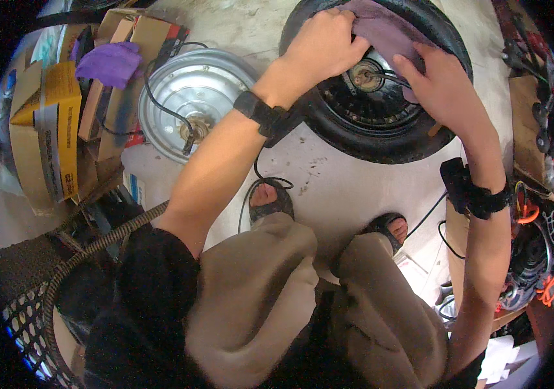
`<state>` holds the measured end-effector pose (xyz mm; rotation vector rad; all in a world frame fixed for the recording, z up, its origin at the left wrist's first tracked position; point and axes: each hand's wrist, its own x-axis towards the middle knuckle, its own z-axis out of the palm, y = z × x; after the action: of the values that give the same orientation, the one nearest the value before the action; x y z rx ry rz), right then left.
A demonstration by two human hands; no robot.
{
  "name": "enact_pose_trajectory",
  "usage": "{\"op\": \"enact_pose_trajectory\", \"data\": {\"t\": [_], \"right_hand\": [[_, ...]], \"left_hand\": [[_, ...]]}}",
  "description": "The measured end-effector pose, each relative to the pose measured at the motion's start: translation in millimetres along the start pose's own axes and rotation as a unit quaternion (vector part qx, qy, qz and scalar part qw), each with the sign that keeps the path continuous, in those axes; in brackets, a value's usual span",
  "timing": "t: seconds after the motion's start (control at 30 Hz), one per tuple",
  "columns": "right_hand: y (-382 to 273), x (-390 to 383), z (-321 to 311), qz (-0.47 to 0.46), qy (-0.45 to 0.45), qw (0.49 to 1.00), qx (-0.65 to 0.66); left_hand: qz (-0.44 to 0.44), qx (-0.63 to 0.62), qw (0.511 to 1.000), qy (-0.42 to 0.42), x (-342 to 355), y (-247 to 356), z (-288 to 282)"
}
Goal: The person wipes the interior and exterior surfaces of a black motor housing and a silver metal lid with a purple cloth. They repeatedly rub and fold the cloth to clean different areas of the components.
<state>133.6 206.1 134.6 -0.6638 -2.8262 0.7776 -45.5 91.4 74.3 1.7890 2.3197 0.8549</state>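
Note:
A black rubber-tyred wheel [361, 133] with a hub motor lies flat on the pale floor in front of me. A mauve cloth [387, 29] is draped over its hub. My left hand [325, 42] grips the cloth's left part, pressed against the tyre's far rim. On the cloth's right side rests my right hand [442, 81], fingers flat beside the central axle [362, 76] and its cable. Both wrists wear black bands.
A bare silver hub motor [192, 100] with a black cable lies to the left. Cardboard boxes [50, 123] and a purple cloth [109, 63] are stacked far left. Orange wires and parts [549, 227] crowd the right edge. My sandalled feet [270, 198] stand below the wheel.

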Motion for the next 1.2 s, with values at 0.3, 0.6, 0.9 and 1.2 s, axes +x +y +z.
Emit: {"op": "enact_pose_trajectory", "data": {"t": [0.3, 0.6, 0.9, 1.2], "right_hand": [[-12.2, 17.4, -2.9, 0.041, -0.049, 0.998, 0.015], [-4.9, 39.9, 28.6, -0.085, 0.032, 0.989, -0.114], [-9.9, 64.6, 38.9, -0.230, -0.021, 0.963, -0.139], [3.7, 22.3, -5.8, -0.072, -0.039, 0.997, -0.016]], "left_hand": [[-0.097, -0.011, 0.995, 0.033, -29.5, 1.2, 8.9], [-0.117, -0.050, 0.990, 0.065, -41.2, -1.1, 12.5], [-0.095, -0.030, 0.993, 0.064, -39.1, -2.4, 16.3], [-0.081, -0.023, 0.995, 0.047, -38.8, 13.2, 8.7]]}}
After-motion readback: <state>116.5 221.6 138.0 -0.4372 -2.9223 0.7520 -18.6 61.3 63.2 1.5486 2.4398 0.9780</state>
